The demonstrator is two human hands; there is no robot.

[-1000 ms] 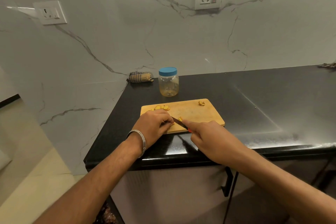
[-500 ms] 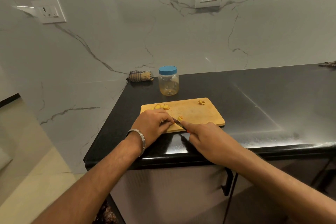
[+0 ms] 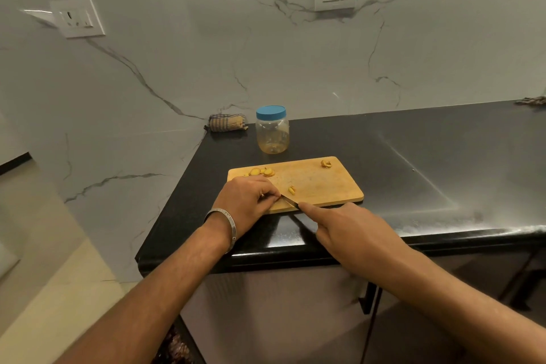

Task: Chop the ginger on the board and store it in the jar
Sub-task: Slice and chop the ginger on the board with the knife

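Observation:
A wooden cutting board (image 3: pixel 319 183) lies on the black counter (image 3: pixel 413 162). Yellow ginger slices (image 3: pixel 261 171) sit at its far left, one piece (image 3: pixel 326 163) at the far right, and a small cut piece (image 3: pixel 292 190) near the blade. My left hand (image 3: pixel 246 196) rests curled on the board's near left corner; whatever it pins is hidden under the fingers. My right hand (image 3: pixel 348 230) grips a knife (image 3: pixel 289 201), forefinger along the blade, whose tip meets the left fingers. A clear jar (image 3: pixel 272 134) with a blue lid stands closed behind the board.
A rolled checked cloth (image 3: pixel 226 122) lies in the back left corner by the marble wall. Another cloth (image 3: pixel 531 101) shows at the far right edge. The counter's front edge runs under my wrists, with cabinet doors below. Two wall sockets are set above.
My right hand has drawn back slightly toward me with the knife. A small cut piece now lies free beside the blade. My left hand stays put.

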